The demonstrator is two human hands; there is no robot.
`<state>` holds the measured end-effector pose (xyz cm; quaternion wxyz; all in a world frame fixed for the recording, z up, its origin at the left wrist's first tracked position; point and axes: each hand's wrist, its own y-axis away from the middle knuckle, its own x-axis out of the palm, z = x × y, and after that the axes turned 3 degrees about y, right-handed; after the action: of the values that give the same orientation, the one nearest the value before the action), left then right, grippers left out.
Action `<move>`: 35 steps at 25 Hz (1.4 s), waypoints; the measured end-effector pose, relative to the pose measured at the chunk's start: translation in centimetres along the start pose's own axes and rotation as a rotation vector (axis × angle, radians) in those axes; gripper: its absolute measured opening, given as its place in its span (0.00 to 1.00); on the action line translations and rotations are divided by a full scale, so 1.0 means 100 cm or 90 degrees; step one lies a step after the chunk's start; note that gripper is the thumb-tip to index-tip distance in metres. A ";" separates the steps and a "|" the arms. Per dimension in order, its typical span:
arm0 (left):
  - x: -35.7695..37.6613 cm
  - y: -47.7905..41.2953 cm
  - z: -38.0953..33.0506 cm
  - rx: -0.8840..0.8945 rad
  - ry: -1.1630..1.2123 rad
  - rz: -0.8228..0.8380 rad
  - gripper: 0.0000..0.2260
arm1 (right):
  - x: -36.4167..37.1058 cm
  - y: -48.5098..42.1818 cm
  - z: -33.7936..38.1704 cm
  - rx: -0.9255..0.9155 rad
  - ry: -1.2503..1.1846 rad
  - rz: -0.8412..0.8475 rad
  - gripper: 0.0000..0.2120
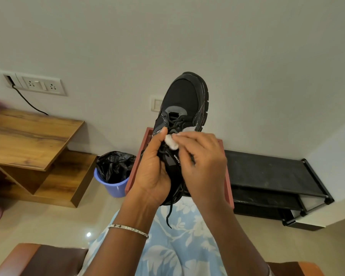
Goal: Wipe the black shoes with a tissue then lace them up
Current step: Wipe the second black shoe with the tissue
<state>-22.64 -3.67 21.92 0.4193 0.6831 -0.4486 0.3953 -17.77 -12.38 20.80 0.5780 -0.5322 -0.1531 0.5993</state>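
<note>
Wall [167, 36] behind: left hand [151, 172] grips shoe [185, 96], right hand [203, 166] apparently pinches tissue [170, 141] atop.

wooden desk [28, 134], lined bin [114, 176], black rack [267, 172]

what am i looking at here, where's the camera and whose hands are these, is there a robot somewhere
There is no robot: these are a person's two bare hands. The one picture comes from a wide-angle camera worn on the person's head. It looks forward and down, so the lap in blue flowered cloth shows at the bottom.

The left hand grips a black shoe and holds it up, toe pointing away. The right hand pinches a white tissue against the shoe near the laces. One lace end hangs loose below.

Behind them are a blue bin lined with a black bag, a wooden table on the left and a black rack on the right.
</note>
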 end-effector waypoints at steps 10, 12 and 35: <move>0.001 0.003 -0.003 -0.005 -0.019 -0.016 0.16 | 0.002 0.003 0.009 -0.027 0.002 -0.022 0.07; 0.001 0.005 -0.003 0.010 -0.067 -0.016 0.15 | -0.001 -0.014 -0.013 0.009 0.025 -0.066 0.06; -0.013 0.002 -0.022 -0.033 0.001 -0.029 0.13 | -0.004 0.033 -0.007 0.149 -0.143 0.002 0.07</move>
<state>-23.52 -1.33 21.52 0.4459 0.6819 -0.4427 0.3744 -19.07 -13.96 18.07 0.6147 -0.3910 -0.1451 0.6694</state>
